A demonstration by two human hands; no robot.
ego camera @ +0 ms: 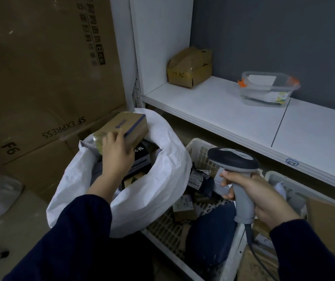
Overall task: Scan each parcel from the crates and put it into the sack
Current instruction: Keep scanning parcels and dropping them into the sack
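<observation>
My left hand (116, 155) grips a small brown cardboard parcel (130, 126) with a purple stripe, held over the open mouth of the white sack (162, 179). Several parcels lie inside the sack, among them a black box (141, 157). My right hand (260, 193) grips the grey handheld scanner (235, 161) by its handle, head pointing left, above a white plastic crate (199, 151). That crate holds several small boxes and dark bags. A second crate (280, 179) at the right holds more parcels.
Large brown cartons (40, 78) are stacked on the left behind the sack. A white shelf (233, 118) above the crates carries a torn cardboard box (189, 67) and a clear plastic container (268, 88). The scanner cable (253, 250) hangs down.
</observation>
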